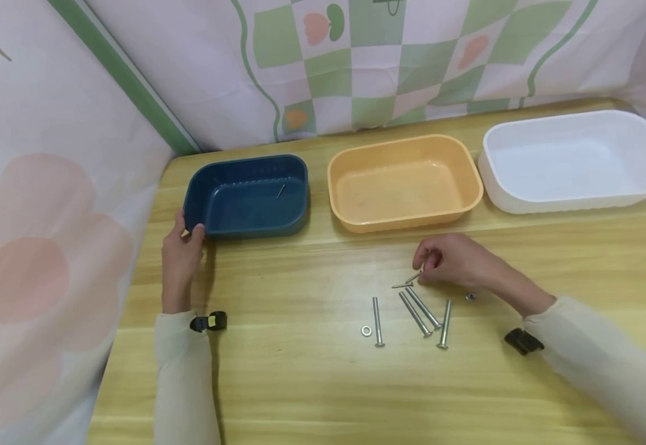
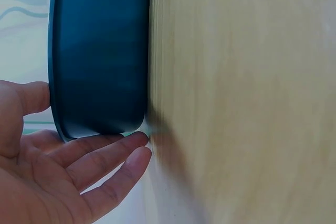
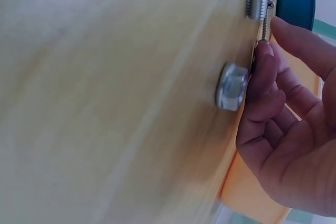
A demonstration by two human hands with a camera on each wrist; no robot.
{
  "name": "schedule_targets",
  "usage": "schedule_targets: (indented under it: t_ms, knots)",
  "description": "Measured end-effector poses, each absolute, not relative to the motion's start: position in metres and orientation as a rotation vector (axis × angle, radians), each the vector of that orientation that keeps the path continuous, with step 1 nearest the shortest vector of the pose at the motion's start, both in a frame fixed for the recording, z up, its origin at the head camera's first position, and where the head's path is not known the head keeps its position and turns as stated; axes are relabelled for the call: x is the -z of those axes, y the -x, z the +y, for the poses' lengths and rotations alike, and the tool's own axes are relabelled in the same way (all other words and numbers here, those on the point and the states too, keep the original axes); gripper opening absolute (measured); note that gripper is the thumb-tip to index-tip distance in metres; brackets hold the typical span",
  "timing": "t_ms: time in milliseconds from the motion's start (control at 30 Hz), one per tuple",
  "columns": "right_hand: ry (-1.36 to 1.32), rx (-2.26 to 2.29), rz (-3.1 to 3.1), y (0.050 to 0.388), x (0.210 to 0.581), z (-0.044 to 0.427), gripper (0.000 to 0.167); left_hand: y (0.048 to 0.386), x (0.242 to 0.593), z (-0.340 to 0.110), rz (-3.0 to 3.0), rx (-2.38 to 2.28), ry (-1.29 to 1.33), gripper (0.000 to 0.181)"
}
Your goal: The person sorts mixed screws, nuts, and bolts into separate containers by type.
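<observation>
At the near left corner of the blue tray (image 1: 245,233), my left hand (image 1: 181,262) holds the wall between thumb and fingers; the left wrist view shows the thumb on the rim and the fingers along the tray's (image 2: 100,56) end. My right hand (image 1: 456,262) has its fingertips on a small screw (image 1: 413,277), whose end they hide; the other end points toward a second small screw (image 1: 402,285). In the right wrist view the screw's thread (image 3: 265,29) shows beside the curled fingers of my right hand (image 3: 294,124). Several long bolts (image 1: 415,314) lie just below.
One small screw (image 1: 280,191) lies inside the blue tray. An orange tray (image 1: 406,224) and a white tray (image 1: 573,205) stand to its right, along the table's back. A washer (image 1: 366,330) lies left of the bolts, and a nut (image 1: 470,297) below my right wrist.
</observation>
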State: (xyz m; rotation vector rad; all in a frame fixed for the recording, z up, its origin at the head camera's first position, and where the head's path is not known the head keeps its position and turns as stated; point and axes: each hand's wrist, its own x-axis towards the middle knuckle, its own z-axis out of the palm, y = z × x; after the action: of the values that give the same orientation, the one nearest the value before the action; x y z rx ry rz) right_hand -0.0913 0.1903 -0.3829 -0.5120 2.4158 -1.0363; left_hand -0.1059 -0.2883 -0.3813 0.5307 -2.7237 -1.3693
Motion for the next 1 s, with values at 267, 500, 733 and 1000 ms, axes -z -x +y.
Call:
schedule_targets:
  t_ms: [267, 500, 733, 1000]
  knots:
    - [0.517, 0.955, 2.476, 0.0892, 0.3833, 0.1874, 0.012, 0.1063, 0.3816, -0.2864, -2.717, 1.37, -0.547, 0.064]
    - [0.541, 0.909, 2.514, 0.089, 0.385, 0.1856, 0.014, 0.1055, 0.3813, -0.2854, -2.701, 1.394, -0.546, 0.064]
    - [0.6, 0.89, 2.529, 0.0896, 0.3843, 0.1854, 0.017, 0.1051, 0.3806, -0.2852, -2.705, 1.39, -0.564, 0.064]
    - [0.578, 0.935, 2.506, 0.0883, 0.3809, 0.1865, 0.013, 0.1051, 0.3795, -0.2836, -2.704, 1.398, -0.565, 0.063]
